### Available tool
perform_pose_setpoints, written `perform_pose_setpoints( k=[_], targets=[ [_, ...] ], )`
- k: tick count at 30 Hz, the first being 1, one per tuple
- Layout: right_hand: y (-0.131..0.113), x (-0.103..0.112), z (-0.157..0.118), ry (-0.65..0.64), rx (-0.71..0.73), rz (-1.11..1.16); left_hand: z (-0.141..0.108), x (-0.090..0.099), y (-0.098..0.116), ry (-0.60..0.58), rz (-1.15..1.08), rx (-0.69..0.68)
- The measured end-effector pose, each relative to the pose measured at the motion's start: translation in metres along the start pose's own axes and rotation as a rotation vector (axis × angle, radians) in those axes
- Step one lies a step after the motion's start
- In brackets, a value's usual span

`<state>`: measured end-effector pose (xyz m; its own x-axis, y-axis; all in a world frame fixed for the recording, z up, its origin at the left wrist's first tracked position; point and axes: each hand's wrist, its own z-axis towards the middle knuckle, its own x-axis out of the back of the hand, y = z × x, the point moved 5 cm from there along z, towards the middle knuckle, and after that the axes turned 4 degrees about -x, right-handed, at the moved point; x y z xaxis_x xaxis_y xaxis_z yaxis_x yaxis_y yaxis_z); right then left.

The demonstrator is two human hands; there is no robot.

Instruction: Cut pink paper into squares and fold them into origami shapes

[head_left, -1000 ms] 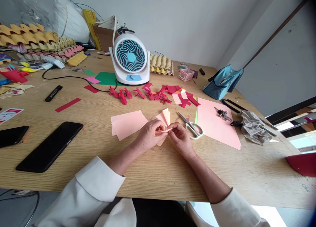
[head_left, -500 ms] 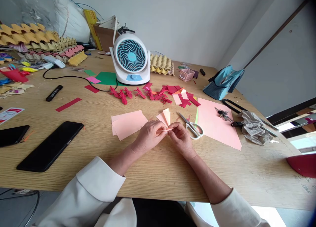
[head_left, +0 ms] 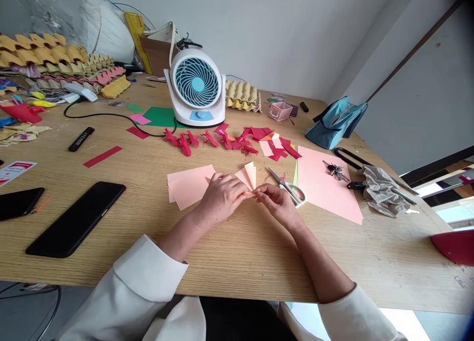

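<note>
Between the fingertips of both hands is a small piece of pink paper point(head_left: 251, 194), mostly hidden by the fingers. My left hand point(head_left: 224, 195) is closed over its left end. My right hand point(head_left: 276, 202) pinches the right end between thumb and forefinger. Just beyond the fingertips lies a folded pink paper piece point(head_left: 250, 174) with pointed folds. White-handled scissors point(head_left: 289, 188) rest to the right of it, blades pointing away. Left of my left hand are overlapping pink paper rectangles point(head_left: 188, 187).
Crumpled red paper pieces point(head_left: 211, 139) lie in a row before a white fan point(head_left: 198, 84). A stack of large pink sheets point(head_left: 326, 188) with keys point(head_left: 336, 171) on it is at right. A black phone point(head_left: 76, 220) lies at left; a blue bag point(head_left: 335, 123) stands at back right.
My left hand has turned flatter over the paper, its fingers covering more of it. My right hand has shifted slightly right and now overlaps the scissors' handles. Objects on the table stay in place.
</note>
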<state>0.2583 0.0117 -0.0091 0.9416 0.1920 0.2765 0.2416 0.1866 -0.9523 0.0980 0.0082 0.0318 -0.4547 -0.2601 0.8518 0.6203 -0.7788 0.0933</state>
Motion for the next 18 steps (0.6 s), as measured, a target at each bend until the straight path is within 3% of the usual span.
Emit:
perform_pose_setpoints(
  k=[9,18],
  targets=[
    [0.007,0.004,-0.001,-0.261,-0.113,-0.118,0.000,0.005,0.014,-0.120,0.037,-0.151],
    [0.010,-0.003,-0.005,-0.395,-0.178,-0.245,-0.002,-0.005,0.024,-0.180,0.043,-0.236]
  ],
)
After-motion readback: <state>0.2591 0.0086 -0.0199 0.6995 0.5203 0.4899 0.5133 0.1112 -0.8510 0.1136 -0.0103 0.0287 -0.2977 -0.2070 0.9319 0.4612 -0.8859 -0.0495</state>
